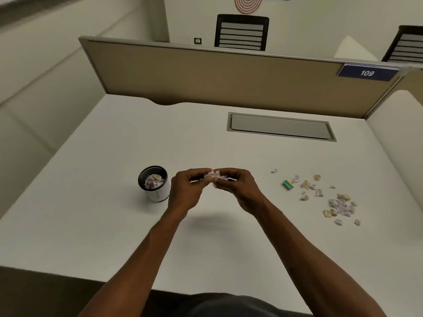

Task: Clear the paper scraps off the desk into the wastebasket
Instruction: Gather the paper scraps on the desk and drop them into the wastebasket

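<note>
Both hands meet above the middle of the white desk (114, 225). My left hand (186, 191) and my right hand (238, 188) pinch a small wad of crumpled paper scraps (215, 176) between their fingertips. A thin dark object shows under my left fingers; what it is I cannot tell. Just left of my left hand stands a small round wastebasket (158, 195) with a black rim, holding several crumpled scraps. A loose scatter of white and tan paper scraps (338, 204) lies on the desk at the right.
A small yellow and teal eraser-like block (287, 184) lies at the left edge of the scatter. A grey cable hatch (280, 126) is set into the desk further back. A tan partition (217, 74) walls the far side, with a sign reading 109.
</note>
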Available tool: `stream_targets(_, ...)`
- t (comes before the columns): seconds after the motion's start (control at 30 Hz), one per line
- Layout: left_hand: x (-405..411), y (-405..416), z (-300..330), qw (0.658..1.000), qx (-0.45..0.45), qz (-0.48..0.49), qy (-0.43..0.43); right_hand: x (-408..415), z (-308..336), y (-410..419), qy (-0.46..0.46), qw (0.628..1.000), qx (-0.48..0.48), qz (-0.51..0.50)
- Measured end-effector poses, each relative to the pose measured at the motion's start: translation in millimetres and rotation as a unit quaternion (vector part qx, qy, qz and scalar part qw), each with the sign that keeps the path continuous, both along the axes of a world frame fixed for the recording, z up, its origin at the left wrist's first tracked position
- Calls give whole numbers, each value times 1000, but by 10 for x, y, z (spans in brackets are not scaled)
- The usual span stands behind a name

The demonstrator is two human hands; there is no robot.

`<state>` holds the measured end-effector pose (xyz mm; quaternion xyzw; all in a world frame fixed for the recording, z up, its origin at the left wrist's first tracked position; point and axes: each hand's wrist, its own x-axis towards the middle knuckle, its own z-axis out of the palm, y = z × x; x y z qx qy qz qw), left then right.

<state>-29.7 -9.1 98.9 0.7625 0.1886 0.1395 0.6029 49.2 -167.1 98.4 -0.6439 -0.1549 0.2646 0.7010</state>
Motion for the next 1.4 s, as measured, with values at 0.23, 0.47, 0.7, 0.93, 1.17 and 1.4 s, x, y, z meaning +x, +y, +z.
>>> stream_targets(0.23, -263, 850, 64, 995, 35, 88, 13, -51, 118, 982, -19, 997, -41, 56)
stream_targets(0.47, -334, 1327, -55, 979, 136, 125, 89, -79, 82, 1652, -228, 930, -278, 83)
stream_targets(0.7, -401, 1383, -178, 971, 188, 129, 70, -145, 105, 1682, -341, 890, -283, 110)
stream_targets(0.93, -537, 1372, -487, 908, 413, -40, 62, -340, -317, 1553, -508, 729, -398, 229)
stream_targets(1.17, -535, 1388, -496, 910, 412, -30, 19, -427, -332, 1327, -487, 834, -253, 51)
stream_targets(1.4, -639, 682, -586, 930, 351, -45, -99, -524, -839, -82, -307, 827, -425, -204)
